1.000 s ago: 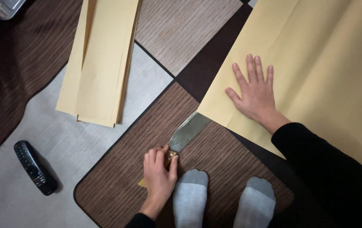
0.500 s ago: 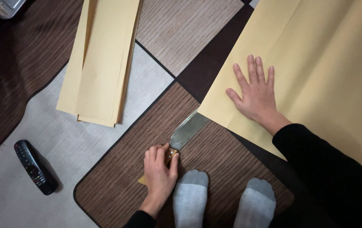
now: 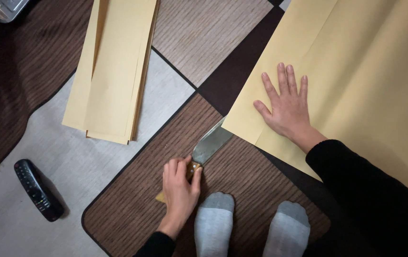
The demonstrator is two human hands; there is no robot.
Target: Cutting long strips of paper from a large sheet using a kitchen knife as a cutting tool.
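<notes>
1. The left hand (image 3: 181, 186) was closed around the wooden handle of a knife (image 3: 209, 145); its grip was wrapped tight on the handle, low on the floor just in front of two grey-socked feet (image 3: 251, 223).
2. The knife had a broad, dull grey blade that widened toward its far end; a brass-coloured band showed where blade met handle; the blade lay flat on the mat, and its tip reached the near corner of the big paper sheet (image 3: 356, 71), touching or slipping under the edge; I could not tell which.
3. The right hand (image 3: 287, 109) lay flat and open on that sheet, fingers spread, holding nothing; a black sleeve (image 3: 370, 190) covered the arm.
4. The sheet was pale yellow-tan, large, and ran off the upper right of the view.
5. A stack of narrow strips (image 3: 113, 71) of the same paper lay well apart to the upper left.
6. The floor was covered by a mat (image 3: 132, 209) in patches of brown, grey-white and dark brown with black borders; a black remote control (image 3: 37, 189) lay on a pale patch at the left.
</notes>
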